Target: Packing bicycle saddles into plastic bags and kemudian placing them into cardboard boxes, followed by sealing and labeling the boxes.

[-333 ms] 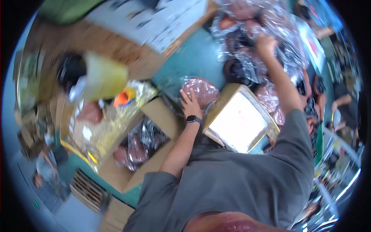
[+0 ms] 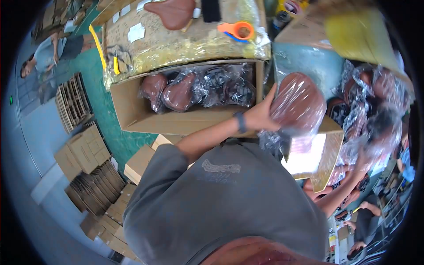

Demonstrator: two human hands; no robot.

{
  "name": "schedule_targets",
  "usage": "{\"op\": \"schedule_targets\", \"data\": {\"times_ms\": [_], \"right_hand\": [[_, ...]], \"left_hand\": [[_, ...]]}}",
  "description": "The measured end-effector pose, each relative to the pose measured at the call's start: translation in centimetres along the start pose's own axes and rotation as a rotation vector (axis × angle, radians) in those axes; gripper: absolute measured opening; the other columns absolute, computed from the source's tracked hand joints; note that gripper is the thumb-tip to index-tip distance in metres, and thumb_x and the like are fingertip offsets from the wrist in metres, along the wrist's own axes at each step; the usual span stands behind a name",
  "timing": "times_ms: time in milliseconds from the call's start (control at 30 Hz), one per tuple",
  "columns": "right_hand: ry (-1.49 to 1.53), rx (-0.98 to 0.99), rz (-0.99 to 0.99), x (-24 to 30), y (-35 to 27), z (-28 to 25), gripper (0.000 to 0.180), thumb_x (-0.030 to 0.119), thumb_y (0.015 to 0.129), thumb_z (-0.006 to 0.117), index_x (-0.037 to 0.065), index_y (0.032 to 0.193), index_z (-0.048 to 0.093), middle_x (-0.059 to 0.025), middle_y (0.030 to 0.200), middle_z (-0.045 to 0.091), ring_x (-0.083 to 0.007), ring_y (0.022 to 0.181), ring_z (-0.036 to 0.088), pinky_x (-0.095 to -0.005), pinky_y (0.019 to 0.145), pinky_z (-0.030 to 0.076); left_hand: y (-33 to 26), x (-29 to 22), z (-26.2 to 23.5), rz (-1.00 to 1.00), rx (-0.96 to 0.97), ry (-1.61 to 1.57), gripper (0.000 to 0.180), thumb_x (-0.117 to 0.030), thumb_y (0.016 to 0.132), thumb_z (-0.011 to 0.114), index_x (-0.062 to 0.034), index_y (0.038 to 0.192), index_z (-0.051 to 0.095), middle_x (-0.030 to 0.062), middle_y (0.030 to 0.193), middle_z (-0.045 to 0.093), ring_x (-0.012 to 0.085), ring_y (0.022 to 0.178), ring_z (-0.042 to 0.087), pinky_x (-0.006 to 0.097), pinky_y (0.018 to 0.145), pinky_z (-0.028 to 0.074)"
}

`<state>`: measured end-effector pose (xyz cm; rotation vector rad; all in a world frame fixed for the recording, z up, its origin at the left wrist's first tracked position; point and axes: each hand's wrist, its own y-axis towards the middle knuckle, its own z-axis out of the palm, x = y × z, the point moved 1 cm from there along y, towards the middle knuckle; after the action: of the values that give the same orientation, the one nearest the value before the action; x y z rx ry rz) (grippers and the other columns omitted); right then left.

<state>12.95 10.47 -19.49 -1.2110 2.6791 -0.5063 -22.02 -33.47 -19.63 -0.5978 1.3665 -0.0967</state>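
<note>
My left hand (image 2: 264, 115) grips the edge of a brown bicycle saddle (image 2: 300, 99) wrapped in clear plastic, held up beside the open carton (image 2: 132, 119). Inside that carton lies a row of wrapped saddles (image 2: 180, 93), some showing brown tops and others dark undersides. At the right, my blurred right hand (image 2: 364, 160) closes on another plastic-wrapped saddle (image 2: 383, 128), which is smeared by motion at the near side of a pile of wrapped saddles (image 2: 353, 88). Its fingers are partly hidden by the plastic.
A small box with a white top (image 2: 309, 154) stands between my body and the pile. Beyond the carton, a worktable (image 2: 185, 46) carries an unwrapped saddle (image 2: 172, 12), an orange tape dispenser (image 2: 238, 31) and a yellow cutter (image 2: 116, 65). Pallets (image 2: 75, 101) and flat cartons (image 2: 95, 185) lie left.
The view has swung toward the carton. My left hand, earlier resting on a wrapped saddle, now holds it raised. My right hand has drawn back from deep in the pile with a saddle.
</note>
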Motion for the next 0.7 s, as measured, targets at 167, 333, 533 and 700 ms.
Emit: {"op": "schedule_targets", "data": {"times_ms": [167,333,533,700], "right_hand": [[0.332,0.097,-0.254,33.7,-9.2,-11.5,0.049,0.019,0.095,0.070,0.004,0.141,0.066,-0.0292,0.128,0.076,-0.0463,0.119,0.073,-0.0532,0.098,0.058],[0.268,0.350,-0.584,51.1,-1.0,-10.1,0.052,0.006,0.087,0.070,0.015,0.138,0.069,-0.0167,0.110,0.079,-0.0421,0.101,0.075,-0.0551,0.087,0.058],[-0.532,0.655,-0.836,65.5,15.7,24.6,0.028,0.020,0.095,0.072,0.013,0.115,0.089,-0.0120,0.122,0.084,-0.0265,0.119,0.079,-0.0417,0.096,0.063],[-0.250,0.604,-1.096,72.3,17.0,27.7,0.023,0.021,0.091,0.069,0.019,0.105,0.089,-0.0110,0.116,0.083,-0.0355,0.120,0.073,-0.0469,0.098,0.058]], "left_hand": [[-9.6,5.4,-15.7,0.024,0.066,-0.066,0.117,-0.011,0.074,0.092,-0.0020,0.173,0.030,0.0205,0.161,0.057,0.0259,0.149,0.056,0.042,0.123,0.047],[-10.8,31.8,-28.3,-0.534,-0.328,0.107,0.106,-0.024,0.070,0.092,0.0035,0.161,0.044,0.0266,0.136,0.073,0.0382,0.117,0.076,0.044,0.100,0.062],[-6.6,35.9,-24.7,-0.247,-0.977,-0.098,0.135,-0.005,0.077,0.090,-0.0001,0.177,0.000,0.0252,0.164,0.052,0.0336,0.144,0.059,0.038,0.123,0.048],[-9.3,39.7,-29.4,-0.491,-0.766,-0.007,0.147,-0.015,0.080,0.093,-0.0056,0.174,-0.020,0.0272,0.166,0.051,0.0372,0.147,0.058,0.041,0.124,0.048]]}}
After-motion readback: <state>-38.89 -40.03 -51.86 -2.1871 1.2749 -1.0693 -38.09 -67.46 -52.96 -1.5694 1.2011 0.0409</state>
